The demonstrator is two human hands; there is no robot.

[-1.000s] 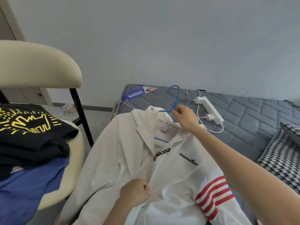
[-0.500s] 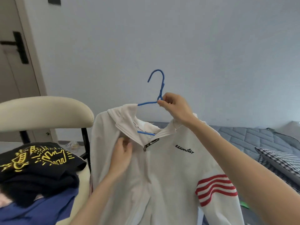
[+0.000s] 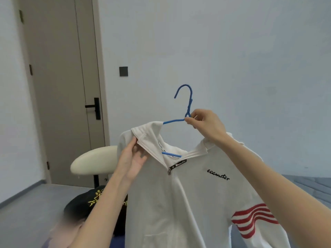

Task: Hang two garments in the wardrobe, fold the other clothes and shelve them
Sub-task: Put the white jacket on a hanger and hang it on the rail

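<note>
— What does your right hand have?

— My right hand (image 3: 207, 125) pinches the blue hanger (image 3: 186, 102) just under its hook. Thumb and forefinger are closed tight on the wire and the other fingers are curled in. The hook stands upright, at 11 o'clock from my knuckles.

— Where is the jacket?

— The white jacket (image 3: 188, 203) hangs from that hanger in the air, filling my view from the middle down toward 6 o'clock. Its zip is closed up to the neck. There is black lettering on the chest and red stripes on the sleeve at 4 o'clock.

— And your left hand?

— My left hand (image 3: 132, 158) lies on the jacket's collar at 9 o'clock of the neck opening. The fingers are nearly straight and spread loosely against the cloth, with the thumb up along the collar's edge.

— What is around you?

— A cream chair back (image 3: 93, 161) is at 8 o'clock, partly behind the jacket. A black garment with a yellow print (image 3: 86, 203) lies below it at 7 o'clock. A closed door (image 3: 59, 86) stands at 10 o'clock, and a grey mattress (image 3: 311, 187) shows at 4 o'clock.
</note>
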